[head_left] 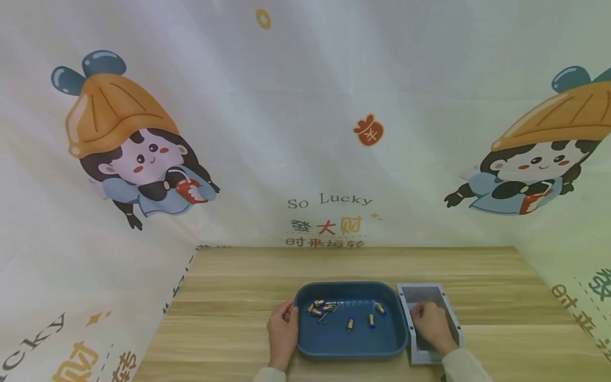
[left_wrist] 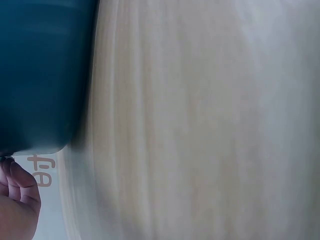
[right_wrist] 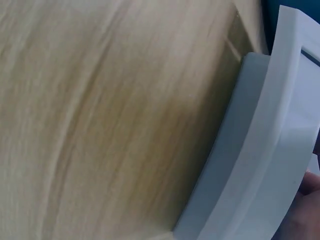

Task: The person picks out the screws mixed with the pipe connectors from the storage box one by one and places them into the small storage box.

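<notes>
My left hand (head_left: pixel 283 330) grips the left side of a dark blue tray (head_left: pixel 353 347); in the left wrist view its curled fingers (left_wrist: pixel 22 182) meet the tray's edge. Inside the tray lie several brass push-in fittings (head_left: pixel 350 324) with blue collars, some bunched at the left among a few thin screws (head_left: pixel 322 318). To the right, my right hand (head_left: pixel 433 324) reaches into a grey box (head_left: pixel 429 289) with its fingers curled downward. Whatever those fingertips may hold is hidden. The right wrist view shows mostly the box wall (right_wrist: pixel 255 150) and a little of that hand.
Tray and box stand side by side, close together, on a wood-grain table (head_left: pixel 229 286). A pale printed cloth (head_left: pixel 305 106) with cartoon figures and lettering hangs behind the table and along both sides.
</notes>
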{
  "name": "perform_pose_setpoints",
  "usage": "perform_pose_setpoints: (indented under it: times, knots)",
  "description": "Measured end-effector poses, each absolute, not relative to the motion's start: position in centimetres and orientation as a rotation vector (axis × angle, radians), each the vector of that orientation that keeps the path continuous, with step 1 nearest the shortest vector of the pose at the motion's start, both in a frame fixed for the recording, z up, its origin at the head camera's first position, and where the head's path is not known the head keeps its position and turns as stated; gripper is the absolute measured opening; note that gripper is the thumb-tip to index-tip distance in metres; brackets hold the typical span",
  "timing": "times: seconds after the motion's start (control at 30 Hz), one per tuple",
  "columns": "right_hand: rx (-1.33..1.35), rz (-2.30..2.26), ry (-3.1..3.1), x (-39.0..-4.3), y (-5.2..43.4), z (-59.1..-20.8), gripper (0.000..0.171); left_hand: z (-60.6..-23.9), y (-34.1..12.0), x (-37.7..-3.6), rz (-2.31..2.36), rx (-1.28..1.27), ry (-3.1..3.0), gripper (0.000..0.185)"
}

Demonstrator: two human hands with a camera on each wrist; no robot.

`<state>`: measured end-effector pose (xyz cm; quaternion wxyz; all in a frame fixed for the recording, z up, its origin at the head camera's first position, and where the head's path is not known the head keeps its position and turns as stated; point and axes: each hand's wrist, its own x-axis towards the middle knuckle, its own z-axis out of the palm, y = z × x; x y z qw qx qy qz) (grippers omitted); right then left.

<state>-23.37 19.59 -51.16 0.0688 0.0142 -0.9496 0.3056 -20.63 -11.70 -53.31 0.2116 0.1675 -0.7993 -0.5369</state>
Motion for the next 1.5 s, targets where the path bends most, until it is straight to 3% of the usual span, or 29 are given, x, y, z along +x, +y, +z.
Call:
perform_pose_setpoints:
  times: [0.9,1.5]
  knots:
    - [-0.009,0.878,-2.857,-23.4,19.6,-51.4,0.011,-53.1,-11.6,-20.4,-1.476,0.425,-2.202,0.02]
    - [0.078,1.011,-2.703,-24.3,20.0,-49.1,0.011,-53.1,-11.8,-20.5,-1.489,0.422,-2.194,0.019]
